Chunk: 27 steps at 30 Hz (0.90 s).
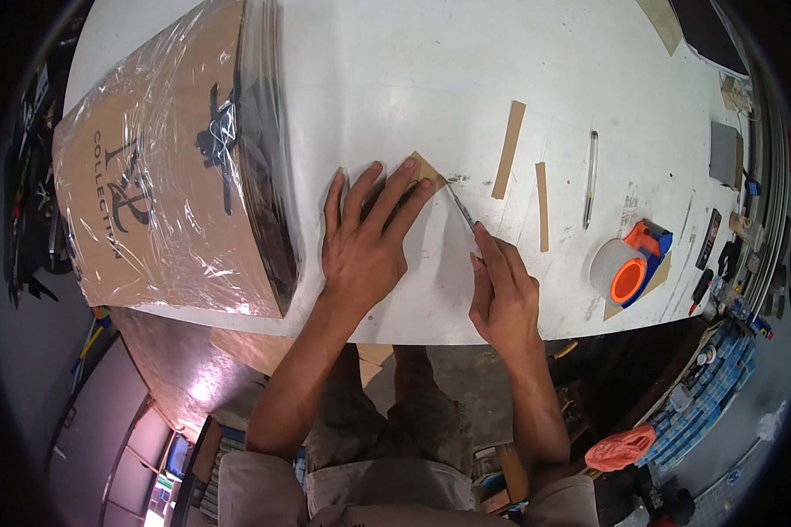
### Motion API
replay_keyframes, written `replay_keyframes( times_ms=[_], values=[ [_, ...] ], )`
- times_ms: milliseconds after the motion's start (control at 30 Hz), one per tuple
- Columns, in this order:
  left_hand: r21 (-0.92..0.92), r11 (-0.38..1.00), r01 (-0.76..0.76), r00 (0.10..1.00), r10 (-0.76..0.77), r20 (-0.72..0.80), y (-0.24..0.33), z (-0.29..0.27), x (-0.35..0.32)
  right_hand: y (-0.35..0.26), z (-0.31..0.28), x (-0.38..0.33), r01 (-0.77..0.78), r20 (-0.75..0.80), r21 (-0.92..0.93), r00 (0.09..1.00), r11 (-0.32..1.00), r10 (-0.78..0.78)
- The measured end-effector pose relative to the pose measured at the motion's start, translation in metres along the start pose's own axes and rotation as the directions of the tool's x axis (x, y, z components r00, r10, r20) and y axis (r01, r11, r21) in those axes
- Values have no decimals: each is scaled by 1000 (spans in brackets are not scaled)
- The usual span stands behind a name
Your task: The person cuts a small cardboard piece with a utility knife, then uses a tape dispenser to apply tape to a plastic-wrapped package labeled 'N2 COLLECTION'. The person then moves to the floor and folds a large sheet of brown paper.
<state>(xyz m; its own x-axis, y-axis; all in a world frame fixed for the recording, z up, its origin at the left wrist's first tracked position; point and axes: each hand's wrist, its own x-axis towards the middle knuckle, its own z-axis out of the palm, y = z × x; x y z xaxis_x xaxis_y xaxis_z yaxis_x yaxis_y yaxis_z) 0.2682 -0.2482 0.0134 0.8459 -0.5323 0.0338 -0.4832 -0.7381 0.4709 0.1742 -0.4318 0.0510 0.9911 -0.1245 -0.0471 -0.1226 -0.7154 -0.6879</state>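
Observation:
My left hand (363,237) lies flat with its fingers spread, pressing a small brown piece of cardboard (428,170) to the white table. Most of that piece is under the fingers. Closed around a thin-bladed knife (460,205), my right hand (506,294) rests just to the right. The knife's tip meets the cardboard's right corner; its handle is hidden in my grip. Two narrow cardboard strips, a wider one (509,150) and a thinner one (542,206), lie on the table beyond my right hand.
A plastic-wrapped stack of printed brown cardboard (171,167) fills the table's left side. On the right are a pen (591,181) and a tape dispenser (629,268) with a clear roll. The white table's (395,79) near edge runs under my forearms.

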Motion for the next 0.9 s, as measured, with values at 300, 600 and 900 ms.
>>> replay_keyframes(
  times_ms=[300, 600, 900],
  values=[
    [48, 999, 3, 999, -5, 40, 2, 1, 2, 2, -5, 0, 14, 34, -29, 999, 999, -13],
    [53, 998, -41, 993, 35, 115, 0, 3, 4, 1, -1, -1, 4, -9, -33, 1000, 999, -4],
    [65, 997, -47, 996, 42, 80, 1, 4, 4, 9, -1, -5, 36, 6, -10, 999, 999, -36]
  ],
)
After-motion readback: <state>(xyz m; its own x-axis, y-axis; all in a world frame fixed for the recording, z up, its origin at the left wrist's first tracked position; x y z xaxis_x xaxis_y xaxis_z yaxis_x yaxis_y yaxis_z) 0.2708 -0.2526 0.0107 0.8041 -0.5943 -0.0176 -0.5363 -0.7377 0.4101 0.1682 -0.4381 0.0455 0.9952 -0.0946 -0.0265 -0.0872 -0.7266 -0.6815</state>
